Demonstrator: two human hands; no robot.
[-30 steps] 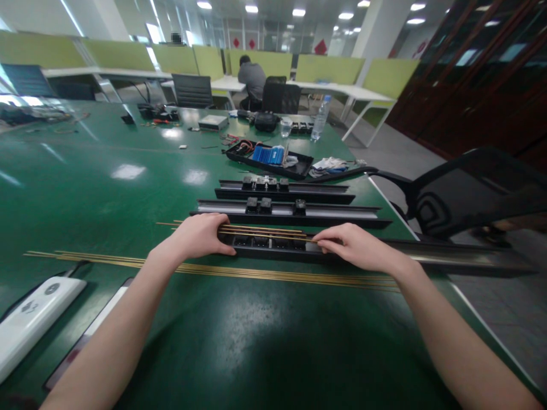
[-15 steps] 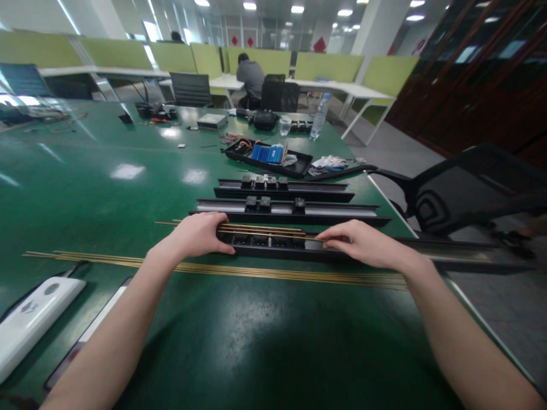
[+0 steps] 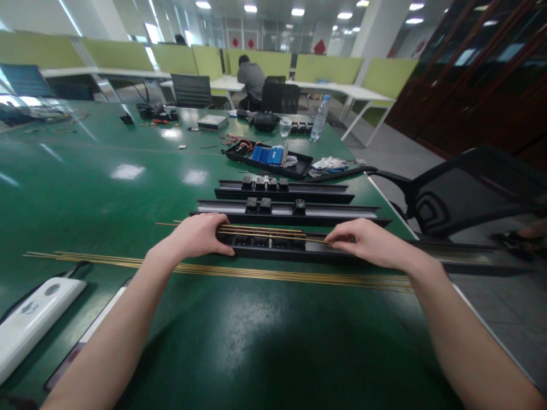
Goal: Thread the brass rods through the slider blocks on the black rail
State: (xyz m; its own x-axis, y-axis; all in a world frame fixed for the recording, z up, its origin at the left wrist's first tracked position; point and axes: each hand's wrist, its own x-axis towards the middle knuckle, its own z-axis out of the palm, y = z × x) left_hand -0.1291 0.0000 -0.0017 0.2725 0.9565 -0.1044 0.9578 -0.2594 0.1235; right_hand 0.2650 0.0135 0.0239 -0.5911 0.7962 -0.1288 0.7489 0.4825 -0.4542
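Over the left end of the nearest black channel rail my left hand is closed, thumb on the near side and fingers at the far side. Several thin brass rods lie along the top of that rail and pass under this hand. My right hand pinches the right end of one thin rod, which sticks out beyond the others above the rail. Dark square blocks sit inside the channel between my hands. A bundle of long brass rods lies on the green table nearer to me.
Two more rails, a middle one and a far one, hold black blocks. Beyond are a black tray, cloth gloves and a water bottle. A white device lies left; a mesh chair stands right.
My right hand has shifted slightly to the right, still pinching the rod's end. My left hand stays on the rail.
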